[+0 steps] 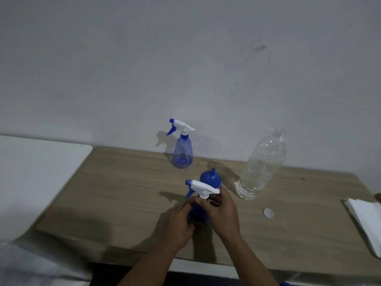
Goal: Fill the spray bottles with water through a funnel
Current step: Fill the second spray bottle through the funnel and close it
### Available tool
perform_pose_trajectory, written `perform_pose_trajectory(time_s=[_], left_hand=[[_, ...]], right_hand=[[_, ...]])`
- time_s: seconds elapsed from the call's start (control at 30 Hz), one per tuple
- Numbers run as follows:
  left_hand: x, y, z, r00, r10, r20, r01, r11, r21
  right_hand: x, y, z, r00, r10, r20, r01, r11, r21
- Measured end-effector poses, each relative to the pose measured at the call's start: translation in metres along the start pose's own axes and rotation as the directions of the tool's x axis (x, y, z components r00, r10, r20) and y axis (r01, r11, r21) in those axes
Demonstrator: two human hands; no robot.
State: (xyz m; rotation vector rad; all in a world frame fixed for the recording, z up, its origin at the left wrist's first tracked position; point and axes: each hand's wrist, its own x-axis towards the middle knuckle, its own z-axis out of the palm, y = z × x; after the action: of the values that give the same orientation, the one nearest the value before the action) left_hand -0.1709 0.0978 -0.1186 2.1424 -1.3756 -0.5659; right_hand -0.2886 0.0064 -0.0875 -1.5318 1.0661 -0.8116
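A blue spray bottle (198, 213) stands near the middle of the wooden table (123, 193). My left hand (181, 223) grips its body from the left. My right hand (221, 211) pinches the neck just under its white trigger head (204, 187). Right behind it a blue funnel (210, 178) lies upside down, spout up. A second blue spray bottle (183, 152) with a white trigger head stands by the wall. A clear water bottle (260, 168), uncapped and holding water, stands at the right.
A white bottle cap (268, 213) lies on the table right of my hands. White folded paper towels (365, 221) lie at the table's right edge. A white surface (37, 170) adjoins the table on the left. The wall runs along the back.
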Motion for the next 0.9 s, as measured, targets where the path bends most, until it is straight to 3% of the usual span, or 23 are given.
perform_pose_trajectory(time_s=[0.3, 0.47, 0.6, 0.77, 0.9], left_hand=[[0.004, 0.003, 0.003, 0.997, -0.077, 0.016, 0.078, 0.992, -0.097], [0.001, 0.003, 0.001, 0.998, -0.064, 0.016, 0.066, 0.992, -0.112], [0.001, 0.002, 0.003, 0.993, -0.113, 0.028, 0.115, 0.986, -0.123], [0.0, 0.006, -0.004, 0.998, -0.056, 0.035, 0.06, 0.989, -0.136], [0.002, 0.003, -0.001, 0.997, -0.064, 0.036, 0.069, 0.988, -0.14]], right_hand=[[-0.007, 0.009, 0.004, 0.999, -0.042, -0.012, 0.041, 0.999, -0.031], [-0.01, 0.007, 0.005, 0.995, -0.078, 0.06, 0.083, 0.992, -0.091], [-0.008, 0.008, 0.006, 0.999, -0.045, 0.012, 0.046, 0.997, -0.055], [-0.007, 0.012, 0.005, 0.995, -0.056, 0.085, 0.063, 0.995, -0.078], [-0.005, 0.009, 0.004, 0.996, -0.077, 0.05, 0.08, 0.995, -0.059]])
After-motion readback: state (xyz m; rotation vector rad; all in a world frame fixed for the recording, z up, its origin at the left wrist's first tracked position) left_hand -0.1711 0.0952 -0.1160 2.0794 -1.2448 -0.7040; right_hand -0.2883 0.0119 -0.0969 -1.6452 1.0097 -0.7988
